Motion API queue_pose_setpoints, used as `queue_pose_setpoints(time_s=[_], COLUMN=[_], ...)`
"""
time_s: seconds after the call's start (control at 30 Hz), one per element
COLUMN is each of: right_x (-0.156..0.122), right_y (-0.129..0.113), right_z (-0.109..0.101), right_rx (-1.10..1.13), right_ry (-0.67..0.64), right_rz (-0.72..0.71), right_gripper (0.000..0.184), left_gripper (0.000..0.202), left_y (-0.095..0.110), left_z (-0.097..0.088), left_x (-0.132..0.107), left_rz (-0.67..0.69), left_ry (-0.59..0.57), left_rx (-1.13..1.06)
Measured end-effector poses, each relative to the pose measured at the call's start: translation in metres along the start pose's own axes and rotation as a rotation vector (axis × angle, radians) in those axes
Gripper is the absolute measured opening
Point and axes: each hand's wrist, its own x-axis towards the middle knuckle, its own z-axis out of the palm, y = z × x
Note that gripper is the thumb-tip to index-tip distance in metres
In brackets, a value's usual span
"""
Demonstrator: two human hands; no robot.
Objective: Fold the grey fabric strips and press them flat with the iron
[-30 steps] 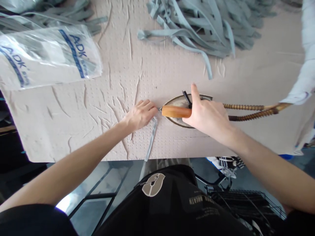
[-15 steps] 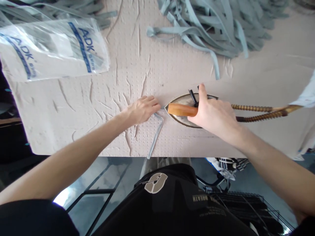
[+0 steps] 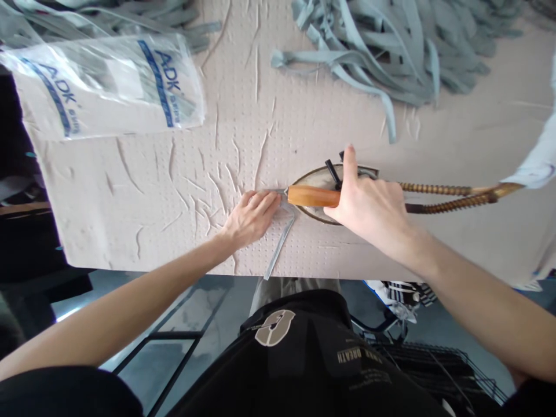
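Though still by the iron, left hand nearer the table's front edge.

Centre frame, our right hand grips the iron, our left hand down by its tip, beside a narrow grey strip; grey bands heaped, upper right!

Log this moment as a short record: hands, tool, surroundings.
Left hand: by the narrow strip, at the tip of the iron
Right hand: holding the iron's orange handle
Iron: on the table, tip toward left hand
Strip: loose end reaches the table's near edge
Far left: grey strips, partly seen through printed bag
Far right: heap of grey strips
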Motion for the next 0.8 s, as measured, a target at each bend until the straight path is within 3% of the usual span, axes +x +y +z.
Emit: queue_pose_setpoints(time_s=[0.3, 0.43, 0.5, 0.57, 0.67, 0.8], right_x=[0.014, 0.018, 0.018, 0.017, 0.017, 0.016], right_y=[-0.012, -0.019, -0.019, -0.019, -0.018, -0.011], right_z=[-0.012, -0.017, -0.018, -0.019, -0.02, -0.016], right_rx=[-0.062, -0.099, -0.1, -0.088, -0.083, -0.115], right_ry=[-0.059, -0.097, -0.104, -0.111, -0.121, -0.119], right_rz=[-0.088, -0.139, -0.147, -0.154, -0.151, -0.139], right_gripper=[0.099, 0.096, 0.095, 0.094, 0.092, 0.09], left_gripper=[0.055, 0.048, 0.04, 0.032, 0.022, 0.015], left_y=[0.003, 0.002, 0.0, -0.002, -0.004, -0.004], left_z=[0.011, 0.002, -0.008, -0.019, -0.026, -0.022], left_x=[-0.013, -0.015, -0.009, 0.003, 0.025, 0.037], left_rz=[-0.058, -0.06, -0.148, -0.333, -0.508, -0.483], left_ry=[-0.016, 0.053, 0.105, 0.13, 0.042, -0.066], left_rx=[-0.125, -0.204, -0.263, -0.31, -0.322, -0.221])
